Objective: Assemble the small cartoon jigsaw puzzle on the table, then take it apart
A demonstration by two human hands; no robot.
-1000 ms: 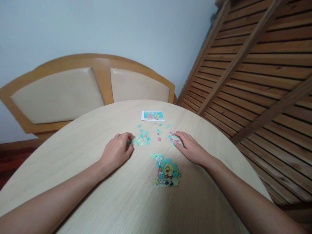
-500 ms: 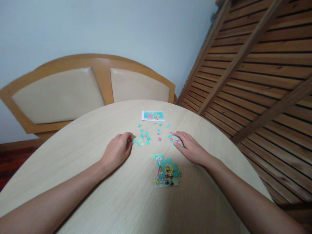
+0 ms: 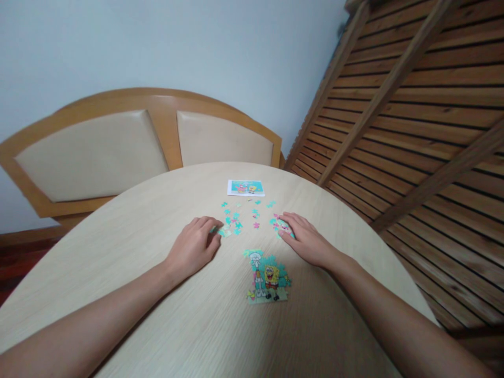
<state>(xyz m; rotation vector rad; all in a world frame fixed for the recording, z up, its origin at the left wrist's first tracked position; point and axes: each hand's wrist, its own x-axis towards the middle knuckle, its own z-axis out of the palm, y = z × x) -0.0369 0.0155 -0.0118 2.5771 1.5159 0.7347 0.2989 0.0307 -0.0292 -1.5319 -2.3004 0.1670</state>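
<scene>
Sorting seems the step, left hand (image 3: 196,245) curled at loose pieces (image 3: 238,224) (its grip I can't tell), right hand (image 3: 306,239) loosely spread, joined puzzle (image 3: 271,275) toward the tabletop's (image 3: 197,331) near edge; any pickup calls for a light pinch.

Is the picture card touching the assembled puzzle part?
No, loose pieces and bare tabletop lie between the picture card and the assembled puzzle part.

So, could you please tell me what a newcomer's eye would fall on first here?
Probably the partly joined puzzle, brightly coloured on the near part of the pale table. Next, the left hand and right hand, each at a cluster of loose pieces farther back. On the right, the slatted wooden panel also draws the eye.
</scene>
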